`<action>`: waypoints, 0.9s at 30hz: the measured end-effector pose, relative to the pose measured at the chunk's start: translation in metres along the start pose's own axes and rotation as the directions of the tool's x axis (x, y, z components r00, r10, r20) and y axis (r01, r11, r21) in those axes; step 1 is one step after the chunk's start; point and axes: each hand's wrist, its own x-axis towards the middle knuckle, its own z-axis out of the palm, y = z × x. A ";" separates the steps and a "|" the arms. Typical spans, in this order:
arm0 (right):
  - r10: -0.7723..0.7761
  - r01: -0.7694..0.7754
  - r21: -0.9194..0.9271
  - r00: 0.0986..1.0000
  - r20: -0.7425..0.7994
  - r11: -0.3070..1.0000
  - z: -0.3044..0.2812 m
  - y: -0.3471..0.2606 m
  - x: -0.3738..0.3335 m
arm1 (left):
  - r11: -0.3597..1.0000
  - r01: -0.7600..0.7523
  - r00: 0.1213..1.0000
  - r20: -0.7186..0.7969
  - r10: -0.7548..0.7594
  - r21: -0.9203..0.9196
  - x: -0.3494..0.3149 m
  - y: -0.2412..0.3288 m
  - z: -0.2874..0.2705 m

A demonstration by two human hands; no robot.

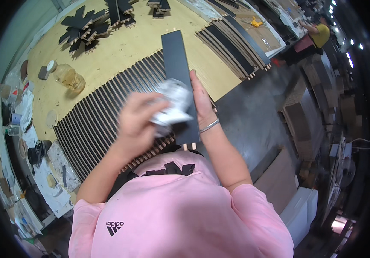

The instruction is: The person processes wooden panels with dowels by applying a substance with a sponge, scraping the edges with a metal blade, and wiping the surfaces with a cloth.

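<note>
A dark board point(174, 53) with wooden dowel pegs at both ends stands lengthwise in front of me. Its right edge rests against my right hand point(202, 99), which is curled round that side with the thumb up along the edge; a metal bangle circles the wrist. My left hand point(140, 114), smeared by motion, grips a crumpled white cloth point(175, 103) against the board's face. To the left of this board, many similar dark slats point(103, 103) with dowel ends lie side by side in a long row on the pale yellow table point(120, 45).
A bottle of yellowish liquid point(68, 77) stands left of the row. Loose dark slats point(86, 28) are piled at the far left, and stacked slats point(230, 47) lie at the right edge. Cardboard boxes point(303, 109) stand on the right. Another person point(318, 34) works far right.
</note>
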 end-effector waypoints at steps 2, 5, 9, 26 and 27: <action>0.189 -0.171 -0.105 0.964 0.187 0.980 -0.023 0.005 0.007 | 0.968 -0.245 0.958 0.163 0.234 0.053 0.005 0.015 0.017; 0.272 -0.278 0.011 0.946 0.175 0.960 -0.030 0.026 0.009 | 0.948 -0.319 0.941 0.127 0.314 0.019 0.019 -0.023 0.015; 0.273 -0.199 -0.265 0.920 0.280 0.943 -0.022 0.036 -0.010 | 0.963 -0.151 0.972 -0.142 0.185 0.222 0.057 -0.085 -0.012; 0.327 -0.215 -0.347 0.894 0.307 0.913 -0.043 0.036 -0.052 | 0.940 0.316 0.878 -0.334 -0.342 -0.133 0.058 -0.110 -0.062; 0.295 -0.197 -0.305 0.900 0.320 0.932 -0.040 0.035 -0.056 | 0.922 0.333 0.849 -0.362 -0.384 -0.197 0.057 -0.117 -0.069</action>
